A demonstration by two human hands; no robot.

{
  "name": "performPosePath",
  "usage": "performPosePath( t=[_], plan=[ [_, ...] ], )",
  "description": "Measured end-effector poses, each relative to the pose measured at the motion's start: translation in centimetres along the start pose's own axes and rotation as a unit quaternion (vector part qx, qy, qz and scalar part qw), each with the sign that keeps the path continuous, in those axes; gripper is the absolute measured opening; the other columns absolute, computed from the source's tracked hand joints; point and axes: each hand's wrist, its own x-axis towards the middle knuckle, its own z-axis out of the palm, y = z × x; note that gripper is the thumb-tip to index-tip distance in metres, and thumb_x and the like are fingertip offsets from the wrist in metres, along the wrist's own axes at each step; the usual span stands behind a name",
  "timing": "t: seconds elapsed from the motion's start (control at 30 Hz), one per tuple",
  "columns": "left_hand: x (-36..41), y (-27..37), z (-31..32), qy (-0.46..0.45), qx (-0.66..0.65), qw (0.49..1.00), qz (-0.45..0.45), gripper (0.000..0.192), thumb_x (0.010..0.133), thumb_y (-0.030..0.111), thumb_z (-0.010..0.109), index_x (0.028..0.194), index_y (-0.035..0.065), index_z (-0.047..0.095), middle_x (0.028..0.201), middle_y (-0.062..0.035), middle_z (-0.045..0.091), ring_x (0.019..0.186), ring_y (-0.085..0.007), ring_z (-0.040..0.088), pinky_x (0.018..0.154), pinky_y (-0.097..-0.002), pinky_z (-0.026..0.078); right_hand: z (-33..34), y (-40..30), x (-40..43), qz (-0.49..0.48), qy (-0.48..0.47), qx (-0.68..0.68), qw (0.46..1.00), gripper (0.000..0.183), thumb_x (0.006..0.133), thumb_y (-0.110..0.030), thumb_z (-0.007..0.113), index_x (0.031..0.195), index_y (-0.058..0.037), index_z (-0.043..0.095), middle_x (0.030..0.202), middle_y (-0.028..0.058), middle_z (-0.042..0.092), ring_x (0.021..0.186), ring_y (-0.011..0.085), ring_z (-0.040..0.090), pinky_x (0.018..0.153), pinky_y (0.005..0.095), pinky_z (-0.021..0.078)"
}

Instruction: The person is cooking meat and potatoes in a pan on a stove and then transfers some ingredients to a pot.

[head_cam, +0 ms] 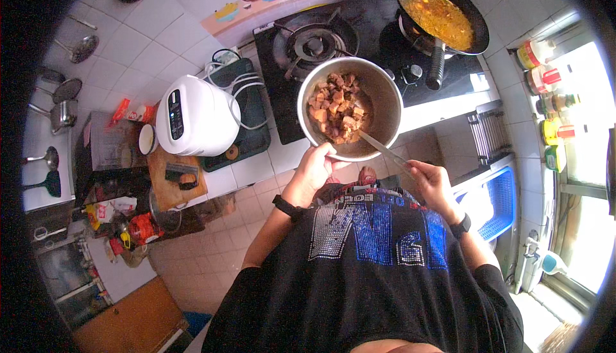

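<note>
A round metal pot is held tilted in front of me, with chunks of browned meat gathered at its left side. My left hand grips the near rim, thumb over the edge. In my right hand is the handle of a long, pale, flat utensil, perhaps a spatula or spoon. Its far end reaches inside the pot and touches the meat; the tip's shape is partly hidden there. Both wrists wear dark bands.
Behind the pot is a black gas hob with a bare left burner. A black wok of yellowish liquid food sits on the right burner, its handle towards me. Left are a white rice cooker and wooden cutting board; right, a blue basket.
</note>
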Motion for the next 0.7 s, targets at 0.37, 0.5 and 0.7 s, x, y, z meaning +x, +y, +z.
performPosePath(
  t=[0.37,0.5,0.7],
  plan=[
    [0.0,2.9,1.7,-0.005,-0.058,0.998,-0.03,0.035,0.078,0.003,0.039,0.106,-0.0178,0.038,0.106,-0.0293,0.052,0.091,-0.0379,0.058,0.083,-0.041,0.052,-3.8,-1.7,-1.8,0.085,-0.013,0.091,0.992,0.029,0.088,-0.016,0.054,0.105,0.0068,0.058,0.077,0.0027,0.061,0.069,0.0055,0.051,0.06,0.0206,0.0428],
    [-0.3,5.0,3.8,-0.031,-0.026,0.998,-0.056,0.039,0.077,0.005,0.04,0.108,-0.0187,0.036,0.107,-0.0308,0.051,0.09,-0.0378,0.059,0.083,-0.0409,0.051,-5.0,-3.5,-1.9,0.058,-0.003,0.188,0.98,0.03,0.088,-0.019,0.054,0.107,0.005,0.058,0.074,-0.0012,0.058,0.06,0.0029,0.046,0.053,0.0176,0.0381],
    [0.1,8.4,8.4,-0.034,0.035,0.998,-0.041,0.038,0.078,0.006,0.038,0.104,-0.0217,0.038,0.105,-0.0335,0.052,0.091,-0.0391,0.059,0.085,-0.0411,0.049,-7.4,-5.0,-1.5,0.065,0.0,0.231,0.971,0.03,0.089,-0.022,0.054,0.106,0.001,0.06,0.065,-0.0039,0.054,0.049,0.0014,0.041,0.043,0.0161,0.0318]
  ],
)
